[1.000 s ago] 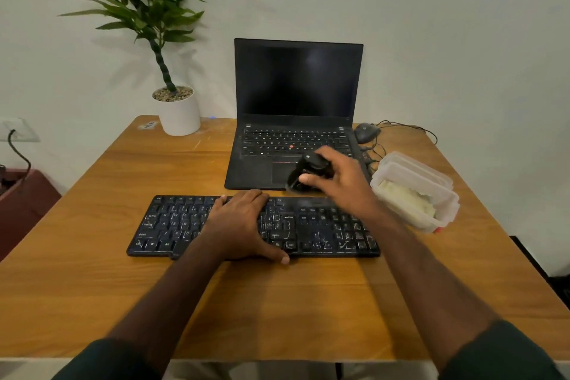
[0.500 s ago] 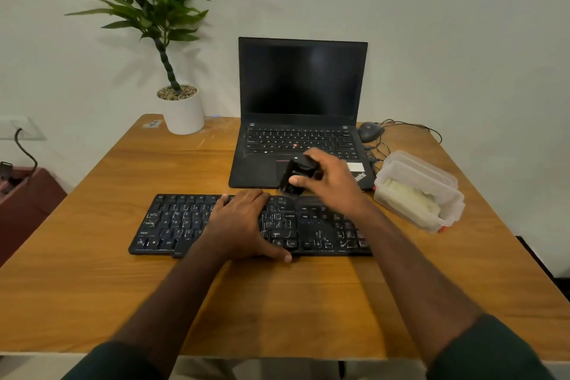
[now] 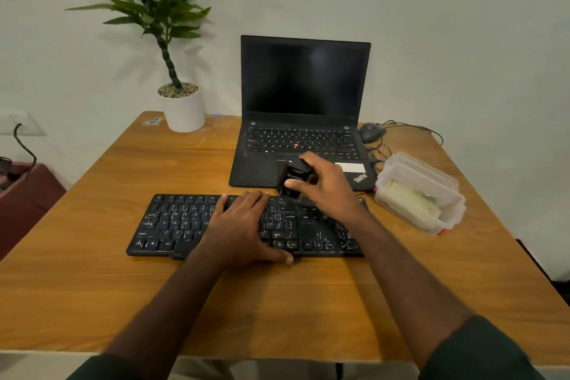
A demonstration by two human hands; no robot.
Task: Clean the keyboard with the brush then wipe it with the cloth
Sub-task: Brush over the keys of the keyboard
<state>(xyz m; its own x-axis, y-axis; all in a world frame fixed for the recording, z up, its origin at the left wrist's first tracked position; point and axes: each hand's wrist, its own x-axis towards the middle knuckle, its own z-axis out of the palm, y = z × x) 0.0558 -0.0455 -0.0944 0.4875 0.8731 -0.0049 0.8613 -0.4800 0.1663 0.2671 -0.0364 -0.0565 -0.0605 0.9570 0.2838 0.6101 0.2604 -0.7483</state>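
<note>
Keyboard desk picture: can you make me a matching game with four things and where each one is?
Things:
1. brush
2. plant pot
3. plastic box
4. mouse

Places:
A. far left corner of the table
B. just right of the laptop, cable attached
C. gripped in the right hand, at the keyboard's far edge
D. right of the keyboard, something pale inside

Pairs: 1-C, 2-A, 3-D, 4-B

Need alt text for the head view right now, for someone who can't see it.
The right hand grips a black brush at the far edge of a black keyboard, while the left hand rests flat on its keys. Behind stands an open laptop.
</note>
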